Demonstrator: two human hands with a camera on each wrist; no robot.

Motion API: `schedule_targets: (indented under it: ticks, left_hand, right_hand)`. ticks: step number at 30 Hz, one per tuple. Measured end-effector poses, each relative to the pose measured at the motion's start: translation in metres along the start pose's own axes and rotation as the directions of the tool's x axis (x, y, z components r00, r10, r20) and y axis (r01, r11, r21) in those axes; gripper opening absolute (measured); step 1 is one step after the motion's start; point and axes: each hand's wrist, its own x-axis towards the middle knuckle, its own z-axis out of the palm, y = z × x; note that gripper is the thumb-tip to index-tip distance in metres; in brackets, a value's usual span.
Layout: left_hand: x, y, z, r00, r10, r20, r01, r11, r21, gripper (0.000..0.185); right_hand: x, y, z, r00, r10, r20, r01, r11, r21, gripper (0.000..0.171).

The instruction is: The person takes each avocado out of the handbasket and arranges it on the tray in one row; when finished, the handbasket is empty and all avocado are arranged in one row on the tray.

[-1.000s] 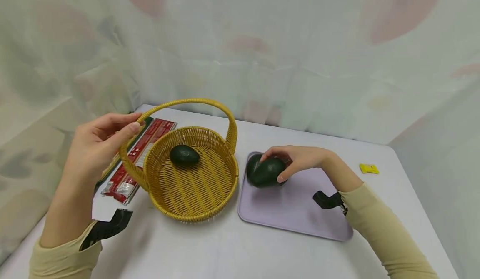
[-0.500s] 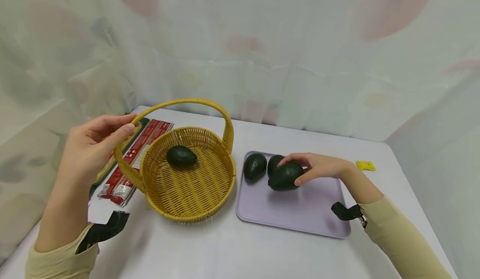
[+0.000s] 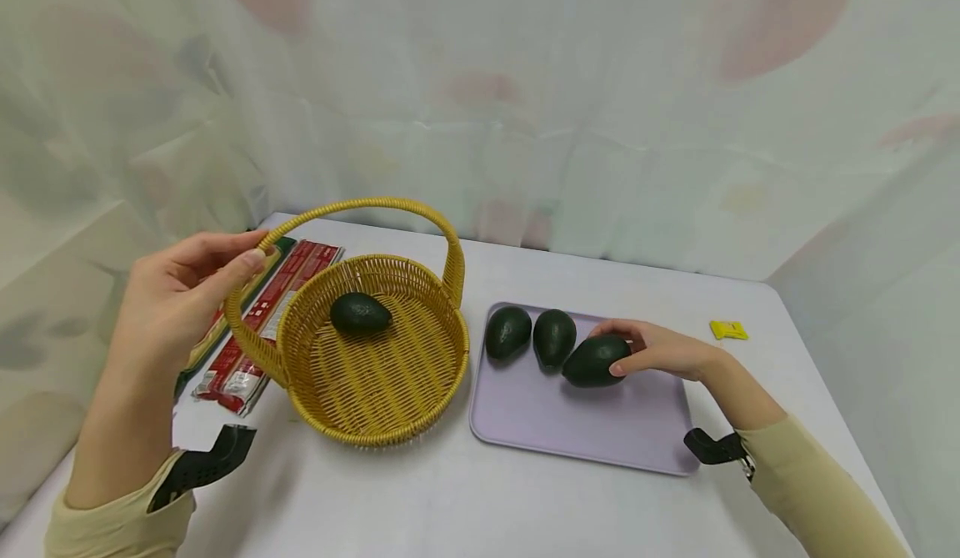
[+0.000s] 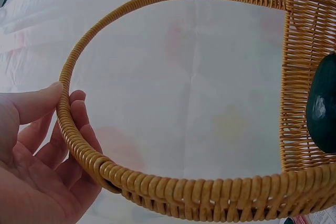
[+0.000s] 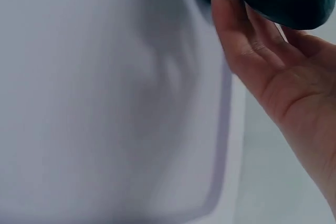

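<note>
We note the third avocado (image 3: 594, 361) lying on the lilac tray (image 3: 585, 433), at 3 o'clock of two other avocados (image 3: 555, 337). The right hand (image 3: 660, 351) sits at 3 o'clock of it, grip closed around the fruit, thumb and fingers curled on its skin. The left hand (image 3: 180, 291), at 9 o'clock of the wicker basket (image 3: 375, 399), pinches the basket handle (image 4: 79, 145). One avocado in the basket (image 3: 361, 314) rests at its 11 o'clock.
</note>
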Motion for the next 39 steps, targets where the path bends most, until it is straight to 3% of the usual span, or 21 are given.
schedule_targets:
  ticks: [6,17,25,31,39]
  left_hand:
    - [0.000,0.001,0.001,1.000,0.018,-0.001,-0.018,1.000,-0.019,0.028]
    - [0.000,0.000,0.001,0.999,0.041,-0.005,-0.041,0.996,-0.078,0.025]
    - [0.001,0.000,0.001,0.998,0.057,-0.007,-0.057,0.994,-0.088,0.025]
    - [0.000,-0.001,0.001,0.999,0.044,-0.007,-0.045,0.997,-0.057,0.026]
    - [0.001,-0.001,0.001,0.999,0.051,-0.001,-0.051,0.990,-0.134,0.024]
  right_hand:
    - [-0.001,0.013,0.000,0.994,0.079,-0.073,-0.071,0.992,0.103,0.051]
    - [0.004,0.024,-0.004,0.973,0.167,-0.161,-0.127,0.965,0.231,0.062]
    - [0.008,0.026,-0.007,0.958,0.201,-0.205,-0.164,0.969,0.186,0.073]
    - [0.014,0.024,-0.006,0.951,0.162,-0.264,-0.127,0.981,0.144,0.061]
    - [0.013,0.019,-0.003,0.901,0.126,-0.416,-0.142,0.990,-0.008,0.055]
